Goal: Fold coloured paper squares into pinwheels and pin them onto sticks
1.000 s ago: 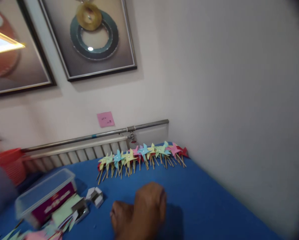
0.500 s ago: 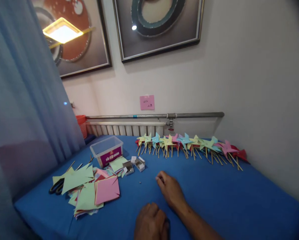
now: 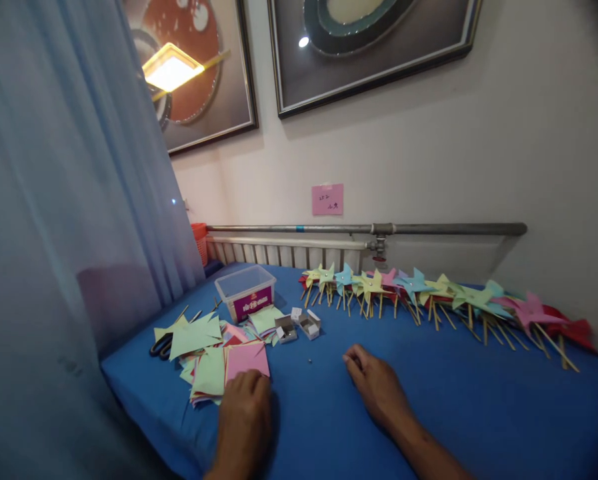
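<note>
Left hand [image 3: 246, 410] half-curled by pink paper [image 3: 247, 359], right hand [image 3: 379, 383] loosely curled, can't tell what either holds; pinwheels [image 3: 371, 285] line back edge of counter [image 3: 323, 427], likely against crushing.

Soft, rather dim indoor light covered the blue cloth [image 3: 323, 423], with a blurry shadow just right of the left hand [image 3: 246, 413]. A lamp's reflection glared yellow-white in the left framed picture [image 3: 231, 100], and a smaller white spot showed in the right one. The curtain [image 3: 79, 200] darkened beside the cloth's left edge. Pinwheels [image 3: 413, 284] looked stretched toward the far right corner; black vignetting cut the view's upper right.
</note>
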The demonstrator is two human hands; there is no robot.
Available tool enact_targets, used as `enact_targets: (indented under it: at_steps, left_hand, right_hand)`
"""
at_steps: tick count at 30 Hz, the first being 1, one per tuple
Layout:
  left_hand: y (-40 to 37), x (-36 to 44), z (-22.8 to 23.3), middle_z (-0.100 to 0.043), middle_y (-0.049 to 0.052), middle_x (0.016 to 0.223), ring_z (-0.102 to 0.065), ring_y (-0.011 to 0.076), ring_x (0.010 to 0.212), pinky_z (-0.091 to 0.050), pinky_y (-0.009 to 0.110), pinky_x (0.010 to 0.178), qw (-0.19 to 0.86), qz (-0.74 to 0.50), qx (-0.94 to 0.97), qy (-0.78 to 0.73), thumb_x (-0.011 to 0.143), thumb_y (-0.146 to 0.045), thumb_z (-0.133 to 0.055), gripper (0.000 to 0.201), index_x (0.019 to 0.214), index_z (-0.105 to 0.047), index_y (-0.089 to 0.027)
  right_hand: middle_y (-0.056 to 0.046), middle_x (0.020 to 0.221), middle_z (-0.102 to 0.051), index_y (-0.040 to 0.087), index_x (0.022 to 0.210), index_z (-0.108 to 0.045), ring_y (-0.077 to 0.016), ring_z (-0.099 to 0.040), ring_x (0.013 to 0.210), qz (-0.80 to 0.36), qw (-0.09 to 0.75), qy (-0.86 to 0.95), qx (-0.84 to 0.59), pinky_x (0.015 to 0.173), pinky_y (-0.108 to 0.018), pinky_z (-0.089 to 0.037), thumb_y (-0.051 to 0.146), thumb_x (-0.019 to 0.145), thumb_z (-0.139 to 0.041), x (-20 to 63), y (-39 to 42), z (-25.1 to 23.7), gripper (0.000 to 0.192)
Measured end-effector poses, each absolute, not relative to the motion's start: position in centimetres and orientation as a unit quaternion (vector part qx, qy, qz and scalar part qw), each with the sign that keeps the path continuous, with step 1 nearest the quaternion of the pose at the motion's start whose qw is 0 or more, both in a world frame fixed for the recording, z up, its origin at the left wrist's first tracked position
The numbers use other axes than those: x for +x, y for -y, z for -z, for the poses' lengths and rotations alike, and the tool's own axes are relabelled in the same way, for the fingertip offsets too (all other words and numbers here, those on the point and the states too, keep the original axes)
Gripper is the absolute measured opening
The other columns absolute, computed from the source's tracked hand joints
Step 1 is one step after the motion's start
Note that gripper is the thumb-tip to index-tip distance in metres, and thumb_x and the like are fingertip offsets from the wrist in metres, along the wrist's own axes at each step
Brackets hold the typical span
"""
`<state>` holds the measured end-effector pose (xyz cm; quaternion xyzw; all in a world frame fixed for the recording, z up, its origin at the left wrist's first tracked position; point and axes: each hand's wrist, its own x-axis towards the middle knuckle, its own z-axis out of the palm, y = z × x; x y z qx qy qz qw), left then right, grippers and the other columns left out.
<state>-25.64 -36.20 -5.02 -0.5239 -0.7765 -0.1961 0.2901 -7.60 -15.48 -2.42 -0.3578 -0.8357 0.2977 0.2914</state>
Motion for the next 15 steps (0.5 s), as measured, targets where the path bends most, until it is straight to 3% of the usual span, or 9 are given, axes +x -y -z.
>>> enact_targets:
  at_steps: [3, 7, 15]
  left_hand:
    - [37.9, -28.5, 3.7, -0.074, 0.008, 0.107, -0.064, 0.0251, 0.096, -0.042, 0.037, 0.081, 0.288, 0.146, -0.477, 0.817, 0.095, -0.014, -0.053, 0.025, 0.098, -0.076, -0.023]
    - [38.4, -29.2, 3.2, -0.075, 0.006, 0.095, -0.066, 0.0247, 0.091, -0.042, 0.038, 0.081, 0.250, 0.152, -0.454, 0.842, 0.097, -0.014, -0.048, 0.032, 0.088, -0.077, -0.024]
    - [38.5, -30.8, 3.2, -0.076, 0.006, 0.091, -0.069, 0.0244, 0.088, -0.051, 0.034, 0.081, 0.173, 0.461, -0.324, 0.808, 0.091, -0.038, -0.053, 0.026, 0.087, -0.074, -0.023]
  right_hand:
    - [-0.001, 0.064, -0.067, 0.025, 0.077, -0.058, -0.0205, -0.062, 0.062, -0.295, 0.282, 0.838, -0.362, 0.061, -0.031, -0.033, 0.039, 0.093, -0.043, -7.6, 15.5, 2.3, 0.026]
    - [-0.001, 0.064, -0.066, 0.025, 0.078, -0.057, -0.0207, -0.061, 0.062, -0.292, 0.274, 0.839, -0.369, 0.062, -0.031, -0.034, 0.040, 0.093, -0.042, -7.7, 15.4, 2.4, 0.026]
    - [-0.002, 0.067, -0.068, 0.025, 0.078, -0.057, -0.0220, -0.063, 0.065, -0.309, 0.289, 0.831, -0.360, 0.064, -0.032, -0.036, 0.042, 0.093, -0.042, -7.7, 15.4, 2.5, 0.027]
